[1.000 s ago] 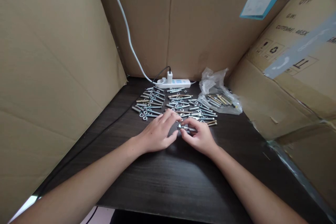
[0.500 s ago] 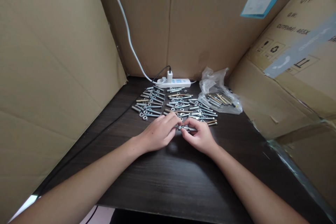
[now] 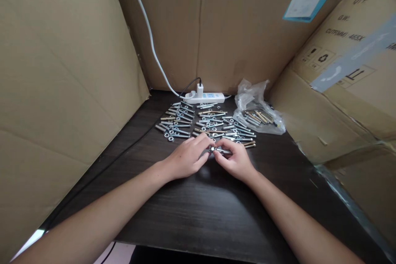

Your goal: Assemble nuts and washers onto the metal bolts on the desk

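My left hand (image 3: 187,156) and my right hand (image 3: 236,159) meet just in front of the rows of hardware. A small silvery hex nut (image 3: 212,148) shows between the fingertips, at the end of a metal bolt (image 3: 225,151). The left thumb and forefinger are closed at the nut. My right thumb and fingers pinch the bolt, whose shank lies partly hidden under the hand. Beyond them, loose bolts (image 3: 182,125), some silvery and some brass-coloured, lie in rough columns with washers and nuts (image 3: 171,139) among them.
A clear plastic bag (image 3: 280,127) with more bolts lies at the right back. Behind the rows sits a white power strip (image 3: 213,98) with a charger and cables. Cardboard walls (image 3: 247,45) enclose the dark table (image 3: 198,214). A black cable (image 3: 123,152) crosses the left side.
Both hands stay in nearly the same place. The left fingertips have shifted slightly and spread a little, so the nut between the hands shows more plainly.
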`<state>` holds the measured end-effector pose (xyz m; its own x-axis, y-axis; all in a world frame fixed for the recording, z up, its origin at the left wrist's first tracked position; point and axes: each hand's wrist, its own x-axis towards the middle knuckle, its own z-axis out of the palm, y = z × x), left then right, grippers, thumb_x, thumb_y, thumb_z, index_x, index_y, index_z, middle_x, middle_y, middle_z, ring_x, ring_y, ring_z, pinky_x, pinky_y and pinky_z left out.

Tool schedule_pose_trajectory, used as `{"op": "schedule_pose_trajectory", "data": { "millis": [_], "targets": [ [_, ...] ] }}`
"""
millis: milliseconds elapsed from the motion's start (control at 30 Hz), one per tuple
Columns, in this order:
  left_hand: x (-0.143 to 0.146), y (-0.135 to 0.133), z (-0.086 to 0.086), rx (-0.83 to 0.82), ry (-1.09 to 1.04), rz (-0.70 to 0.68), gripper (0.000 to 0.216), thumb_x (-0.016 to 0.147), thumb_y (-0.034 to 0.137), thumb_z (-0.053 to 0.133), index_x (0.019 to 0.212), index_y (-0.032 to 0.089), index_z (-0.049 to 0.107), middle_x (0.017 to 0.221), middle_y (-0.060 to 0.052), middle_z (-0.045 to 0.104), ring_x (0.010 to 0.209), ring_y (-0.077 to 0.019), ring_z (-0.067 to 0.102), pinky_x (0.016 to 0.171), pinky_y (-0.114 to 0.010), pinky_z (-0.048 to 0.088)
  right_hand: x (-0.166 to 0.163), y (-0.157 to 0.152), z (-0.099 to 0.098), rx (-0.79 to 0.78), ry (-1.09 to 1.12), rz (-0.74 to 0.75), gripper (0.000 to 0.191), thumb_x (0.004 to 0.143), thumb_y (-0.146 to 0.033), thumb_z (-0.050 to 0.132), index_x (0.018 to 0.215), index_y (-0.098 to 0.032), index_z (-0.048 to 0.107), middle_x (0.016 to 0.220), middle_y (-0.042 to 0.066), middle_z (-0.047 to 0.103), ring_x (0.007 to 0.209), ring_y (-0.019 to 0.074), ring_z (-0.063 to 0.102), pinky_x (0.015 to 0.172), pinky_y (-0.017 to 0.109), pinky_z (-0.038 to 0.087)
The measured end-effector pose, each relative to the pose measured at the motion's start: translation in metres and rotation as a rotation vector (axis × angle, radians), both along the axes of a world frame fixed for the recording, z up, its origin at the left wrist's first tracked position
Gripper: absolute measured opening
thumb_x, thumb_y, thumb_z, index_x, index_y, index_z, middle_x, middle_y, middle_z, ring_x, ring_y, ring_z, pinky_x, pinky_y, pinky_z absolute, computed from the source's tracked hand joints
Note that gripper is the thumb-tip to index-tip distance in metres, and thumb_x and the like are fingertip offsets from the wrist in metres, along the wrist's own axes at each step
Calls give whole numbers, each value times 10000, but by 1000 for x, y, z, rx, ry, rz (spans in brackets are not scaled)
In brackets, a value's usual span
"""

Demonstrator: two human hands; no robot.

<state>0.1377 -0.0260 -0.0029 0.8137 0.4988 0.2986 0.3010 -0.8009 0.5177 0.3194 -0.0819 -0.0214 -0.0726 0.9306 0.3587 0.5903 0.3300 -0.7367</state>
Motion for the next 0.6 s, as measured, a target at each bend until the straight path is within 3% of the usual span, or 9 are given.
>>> {"op": "schedule_pose_trajectory", "data": {
  "millis": [133,300,400,600],
  "targets": [
    [0,-2,2,-10,-53,14,193,838,140,460,1024,193,456,1011,-37,517,858,-154,521,756,-278,437,0,-1,1,16,-6,3,80,765,-230,573,781,-156,598,559,-40,519,467,73,413,468,190,328],
    [0,0,3,-60,-44,105,119,905,233,403,931,186,510,898,-14,544,796,-145,525,735,-276,431,0,-1,2,26,-22,1,79,763,-232,569,776,-157,591,560,-38,520,468,76,421,467,192,330],
    [1,1,1,-85,-13,71,243,946,286,345,851,179,542,850,-13,555,791,-145,531,734,-275,428,-1,-1,4,34,-39,20,86,772,-238,561,769,-156,589,564,-34,519,475,78,419,475,195,334],
    [0,1,1,-86,-27,23,145,923,281,421,914,183,527,897,-18,547,803,-146,524,708,-267,428,-1,-2,5,10,-27,17,106,785,-263,558,780,-161,586,542,-43,487,462,77,389,464,198,316]
  ]
}}
